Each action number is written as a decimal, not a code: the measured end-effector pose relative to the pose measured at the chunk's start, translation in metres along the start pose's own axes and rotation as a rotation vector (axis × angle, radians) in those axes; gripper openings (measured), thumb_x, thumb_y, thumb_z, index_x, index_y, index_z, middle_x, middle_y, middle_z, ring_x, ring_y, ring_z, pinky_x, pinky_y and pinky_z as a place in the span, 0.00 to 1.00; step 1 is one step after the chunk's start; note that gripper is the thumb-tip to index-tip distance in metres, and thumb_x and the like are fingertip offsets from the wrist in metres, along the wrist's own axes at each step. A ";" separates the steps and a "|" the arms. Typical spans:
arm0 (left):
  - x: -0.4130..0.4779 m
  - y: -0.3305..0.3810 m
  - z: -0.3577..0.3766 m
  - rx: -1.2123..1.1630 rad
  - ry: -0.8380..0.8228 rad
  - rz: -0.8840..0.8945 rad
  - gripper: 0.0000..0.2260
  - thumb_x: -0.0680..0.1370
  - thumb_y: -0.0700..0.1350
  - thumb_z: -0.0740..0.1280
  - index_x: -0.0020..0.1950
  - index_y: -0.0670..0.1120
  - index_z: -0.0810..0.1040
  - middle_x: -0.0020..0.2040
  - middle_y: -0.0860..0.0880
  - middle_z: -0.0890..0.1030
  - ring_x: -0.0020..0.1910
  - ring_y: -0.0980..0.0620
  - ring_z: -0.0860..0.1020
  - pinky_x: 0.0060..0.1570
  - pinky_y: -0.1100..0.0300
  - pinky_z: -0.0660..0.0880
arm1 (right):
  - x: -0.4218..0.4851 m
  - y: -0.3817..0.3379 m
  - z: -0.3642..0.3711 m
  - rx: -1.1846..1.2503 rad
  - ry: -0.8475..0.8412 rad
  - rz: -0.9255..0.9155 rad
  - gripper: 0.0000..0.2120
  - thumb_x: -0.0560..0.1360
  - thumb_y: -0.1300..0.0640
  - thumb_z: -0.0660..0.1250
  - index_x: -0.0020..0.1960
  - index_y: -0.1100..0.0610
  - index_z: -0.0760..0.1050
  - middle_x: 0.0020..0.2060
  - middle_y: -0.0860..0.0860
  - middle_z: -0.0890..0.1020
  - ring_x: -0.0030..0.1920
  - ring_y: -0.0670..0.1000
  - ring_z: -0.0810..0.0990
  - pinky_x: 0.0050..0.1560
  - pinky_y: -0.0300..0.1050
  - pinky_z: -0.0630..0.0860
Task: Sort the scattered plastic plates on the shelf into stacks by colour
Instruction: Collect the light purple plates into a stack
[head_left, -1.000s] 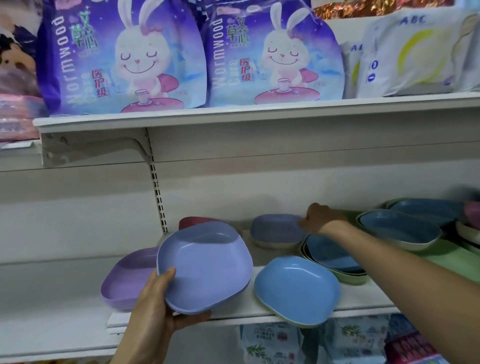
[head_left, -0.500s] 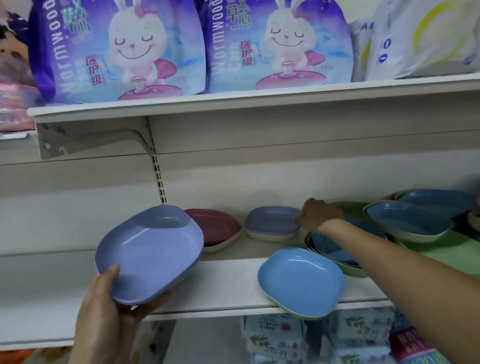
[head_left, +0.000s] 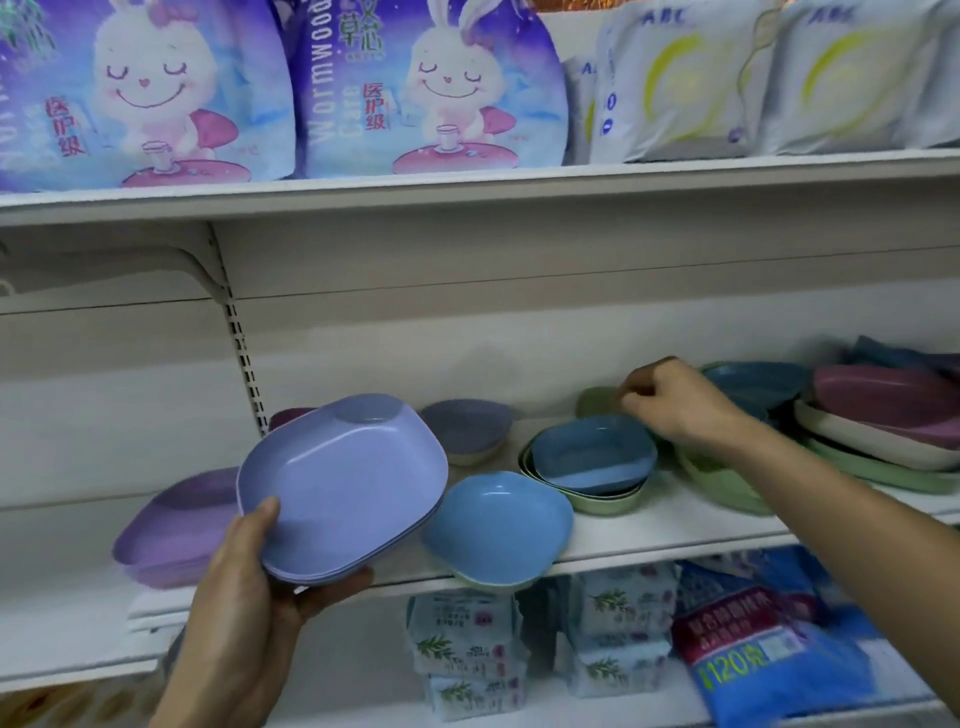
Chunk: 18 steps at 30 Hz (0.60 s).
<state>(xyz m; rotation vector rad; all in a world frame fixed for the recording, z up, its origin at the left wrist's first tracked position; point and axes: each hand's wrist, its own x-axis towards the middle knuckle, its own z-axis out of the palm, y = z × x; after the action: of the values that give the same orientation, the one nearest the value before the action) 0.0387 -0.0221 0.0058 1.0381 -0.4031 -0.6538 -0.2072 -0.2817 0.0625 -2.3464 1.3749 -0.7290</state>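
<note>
My left hand (head_left: 244, 587) grips a small stack of lavender plates (head_left: 343, 483) by its near edge, tilted, in front of the shelf (head_left: 665, 530). My right hand (head_left: 670, 402) reaches to the back of the shelf with curled fingers at a green plate (head_left: 597, 401); whether it holds the plate is unclear. A purple plate (head_left: 171, 525) lies at the left. A light blue plate (head_left: 498, 525) sits at the shelf's front edge. Behind it a blue plate (head_left: 592, 454) rests in green ones. A greyish-purple plate (head_left: 467, 423) stands at the back.
At the right lie more plates: blue (head_left: 753, 379), pink (head_left: 883, 395), cream (head_left: 872, 441) and green (head_left: 727, 483). Purple rabbit packs (head_left: 431, 88) and white packs (head_left: 675, 83) fill the upper shelf. Packaged goods (head_left: 753, 660) sit below. A slotted upright (head_left: 239, 343) runs behind.
My left hand has brought the lavender plates right and up, closer to the light blue plate. My right hand has shifted right along the back of the shelf, away from the greyish-purple plate.
</note>
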 end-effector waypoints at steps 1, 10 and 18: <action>-0.003 -0.004 0.006 0.006 -0.009 -0.009 0.09 0.82 0.48 0.58 0.55 0.49 0.76 0.56 0.46 0.79 0.46 0.41 0.78 0.26 0.51 0.80 | -0.005 0.013 -0.009 0.007 0.032 0.001 0.09 0.75 0.53 0.65 0.42 0.56 0.81 0.39 0.53 0.83 0.42 0.55 0.80 0.47 0.51 0.79; -0.051 -0.041 0.078 0.038 -0.128 -0.072 0.10 0.81 0.49 0.58 0.59 0.51 0.75 0.57 0.47 0.79 0.48 0.41 0.80 0.28 0.51 0.80 | -0.048 0.115 -0.079 0.170 0.269 0.104 0.10 0.75 0.55 0.68 0.35 0.51 0.81 0.29 0.44 0.80 0.34 0.49 0.78 0.42 0.49 0.76; -0.083 -0.069 0.142 0.154 -0.231 -0.135 0.12 0.81 0.49 0.59 0.63 0.49 0.73 0.54 0.47 0.80 0.39 0.44 0.84 0.30 0.49 0.81 | -0.073 0.174 -0.114 0.143 0.240 0.180 0.10 0.76 0.57 0.67 0.37 0.53 0.81 0.31 0.49 0.81 0.35 0.51 0.78 0.46 0.50 0.77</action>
<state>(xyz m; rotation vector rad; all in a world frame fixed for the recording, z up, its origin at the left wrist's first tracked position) -0.1286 -0.0835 0.0091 1.1466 -0.5954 -0.8788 -0.4261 -0.3045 0.0470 -2.0470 1.5507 -1.0432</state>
